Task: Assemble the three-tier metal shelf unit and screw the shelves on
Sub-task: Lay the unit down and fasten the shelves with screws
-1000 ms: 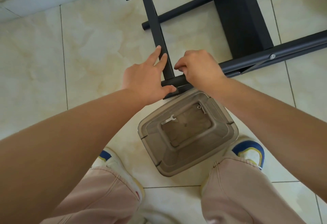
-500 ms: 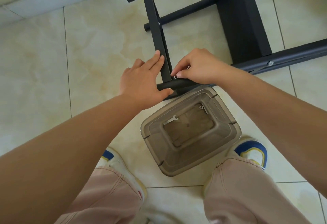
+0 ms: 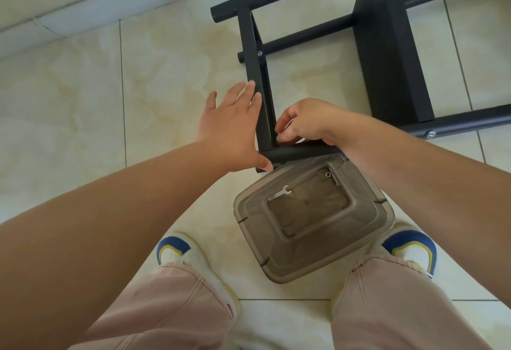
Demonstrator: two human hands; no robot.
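Pale floor tiles carry the black frame (image 3: 387,53), lying on its side. I judge I am fitting a screw at the near corner: my right hand (image 3: 309,122) pinches something small there, I cannot tell what. My left hand (image 3: 232,128) presses flat, fingers (image 3: 250,92) straight, on the shelf (image 3: 258,78). Next comes the wrench (image 3: 279,194) in the tub (image 3: 367,244).

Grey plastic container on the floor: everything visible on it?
The container is translucent smoky-grey plastic, rectangular with rounded corners and a stepped rim, open-topped and upright on the tile floor between the person's shoes. Inside lie a small flat wrench and, it seems, a screw or nut. Its far edge sits under the black frame tube. Neither hand touches it.
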